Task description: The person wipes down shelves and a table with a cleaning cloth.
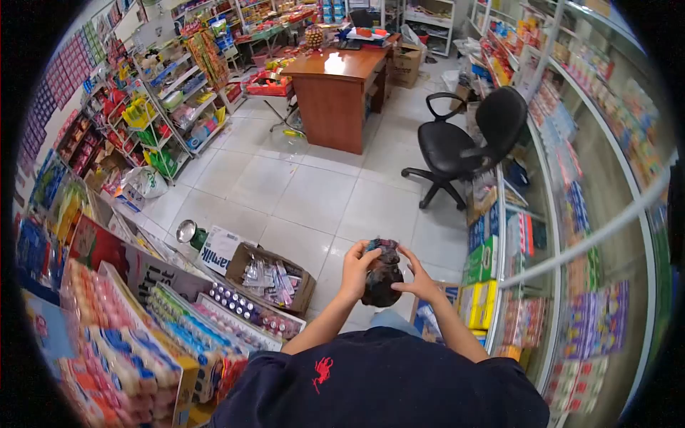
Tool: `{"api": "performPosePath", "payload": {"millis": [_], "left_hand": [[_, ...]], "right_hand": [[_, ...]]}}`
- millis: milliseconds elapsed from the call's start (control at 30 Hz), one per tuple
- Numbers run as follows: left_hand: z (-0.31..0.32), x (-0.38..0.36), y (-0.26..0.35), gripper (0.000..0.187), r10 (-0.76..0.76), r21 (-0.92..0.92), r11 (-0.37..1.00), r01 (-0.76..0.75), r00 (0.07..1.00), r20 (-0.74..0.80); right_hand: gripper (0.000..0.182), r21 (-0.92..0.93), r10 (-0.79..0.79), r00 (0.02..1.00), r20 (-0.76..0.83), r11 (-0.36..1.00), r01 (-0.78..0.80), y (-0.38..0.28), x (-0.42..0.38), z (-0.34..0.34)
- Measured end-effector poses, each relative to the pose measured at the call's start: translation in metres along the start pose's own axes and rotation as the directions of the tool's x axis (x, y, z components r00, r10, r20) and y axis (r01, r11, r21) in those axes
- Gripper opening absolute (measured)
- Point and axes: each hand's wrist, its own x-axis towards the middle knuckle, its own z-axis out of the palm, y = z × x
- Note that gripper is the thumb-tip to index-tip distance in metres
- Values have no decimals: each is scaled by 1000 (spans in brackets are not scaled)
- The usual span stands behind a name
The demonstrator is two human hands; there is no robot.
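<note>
Held out in front of my body is a dark, shiny bundle (383, 284), rounded at the bottom and narrower above, with a bluish and reddish patterned part at its top. I cannot tell exactly what it is. My left hand (356, 268) grips its upper left side, thumb across the front. On the other side, my right hand (419, 279) has its fingers curled round the right edge. Below and left of the hands stands an open cardboard box (303, 294) with many small packets (270, 279) inside.
Packed bottles and cartons (132, 357) fill the lower left. Glass-fronted shelves (571, 242) run along the right side. A black swivel chair (457, 143) stands ahead right, and a wooden desk (328, 107) farther back. Pale floor tiles (307, 200) lie between. A metal-and-green container (191, 234) sits beside the box.
</note>
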Motion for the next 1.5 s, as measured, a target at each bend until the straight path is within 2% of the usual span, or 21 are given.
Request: {"api": "performPosePath", "payload": {"millis": [133, 233, 267, 433, 533, 567, 633, 700, 767, 833, 900, 967, 1133, 1200, 1233, 1300, 1333, 1367, 1400, 1467, 1500], "left_hand": [[31, 101, 34, 7, -22, -229, 972, 42, 996, 90], [38, 169, 57, 10, 92, -417, 907, -66, 995, 41], [29, 192, 58, 15, 122, -420, 901, -111, 993, -2], [-41, 319, 56, 33, 130, -590, 734, -336, 923, -363], [-77, 403, 41, 31, -50, -631, 703, -329, 862, -505], [-85, 434, 32, 26, -122, -632, 719, -290, 842, -526], [-94, 495, 15, 24, -230, -633, 763, -127, 863, -450], [-90, 560, 1, 23, -353, -544, 832, 108, 860, -369], [-50, 613, 15, 20, -378, -270, 916, 297, 867, -326], [-27, 666, 11, 19, -355, -80, 935, 346, 918, -175], [-7, 718, 16, 19, -401, 188, 895, 405, 914, -63], [-1, 771, 8, 22, -373, 263, 890, 373, 926, -52], [-21, 894, 27, 25, -97, 226, 961, 160, 959, -265], [-37, 944, 39, 24, 32, 247, 966, 73, 918, -396], [-46, 969, 47, 23, 85, 290, 955, 60, 882, -464], [-68, 1017, 60, 24, 146, 339, 939, 56, 828, -542], [-81, 1039, 67, 25, 320, 543, 840, -4, 811, -490], [-97, 1061, 74, 26, 471, 719, 693, -46, 785, -403], [-117, 1083, 84, 28, 519, 841, 541, 16, 781, -348], [-139, 1114, 112, 28, 593, 917, 375, 131, 727, -347], [-153, 1129, 121, 31, 599, 910, 344, 232, 692, -403]], "right_hand": [[83, 307, -81, 995, 52, 950, 61, 14, 127, -15], [66, 219, -26, 1000, -9, 975, 27, 13, 212, -34], [49, 136, 33, 999, 8, 990, -34, 4, 239, -45], [38, 128, 51, 973, 224, 988, -81, 33, 367, -98], [38, -63, -9, 960, 281, 998, 28, 60, 448, -128], [36, 43, 104, 949, 299, 992, -122, 55, 475, -139], [33, 264, -52, 987, 154, 964, 10, 69, 532, -159], [33, 466, -7, 994, 109, 884, -45, 48, 592, -191], [31, 785, 36, 990, 140, 605, -133, 35, 651, -221], [30, 924, 92, 990, 104, 359, -130, 15, 699, -241], [34, 883, 94, 986, 135, 441, -163, 42, 754, -262], [39, 924, 175, 971, 162, 319, -212, 57, 805, -278], [45, 914, 198, 971, 134, 355, -198, 79, 967, -335], [46, 810, 107, 986, -129, 585, 42, 94, 1049, -356], [46, 810, 86, 991, -100, 585, 31, 102, 1091, -365], [38, 377, -21, 964, -264, 918, 123, 122, 1164, -374], [39, 188, -82, 963, -257, 973, 133, 128, 1194, -377], [39, 198, -83, 970, -228, 972, 129, 139, 1223, -379], [41, -172, -229, 971, -65, 961, 215, 153, 1246, -377], [50, -676, -421, 880, 218, 586, 448, 195, 1266, -346], [52, -690, -452, 821, 349, 469, 551, 179, 1259, -331]]}}
